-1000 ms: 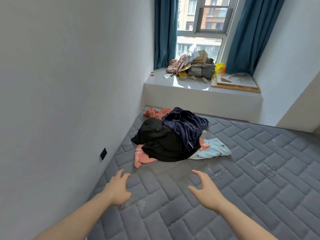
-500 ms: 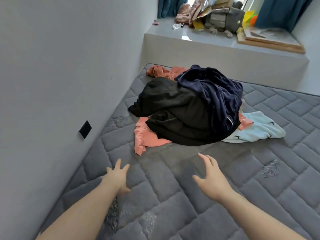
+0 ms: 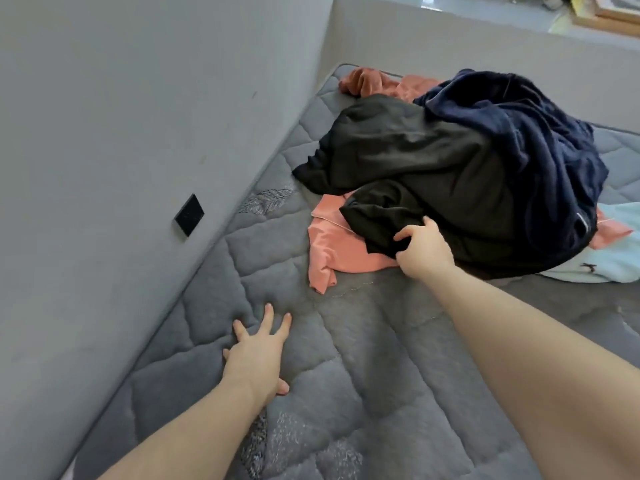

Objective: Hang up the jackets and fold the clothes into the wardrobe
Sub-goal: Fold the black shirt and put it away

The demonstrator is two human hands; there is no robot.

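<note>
Head view looks down on a grey quilted mattress (image 3: 363, 358) set against a wall, where the right hand (image 3: 420, 249) curls its fingers and thumb round the near edge of a black garment (image 3: 415, 168). That garment lies in a heap with a navy fleece jacket (image 3: 526, 133) draped over its right side, an orange garment (image 3: 339, 244) under it and a pale blue one (image 3: 616, 261) at the right edge. The left hand (image 3: 258, 351) presses flat on the mattress near the wall, fingers spread and straight, holding nothing.
</note>
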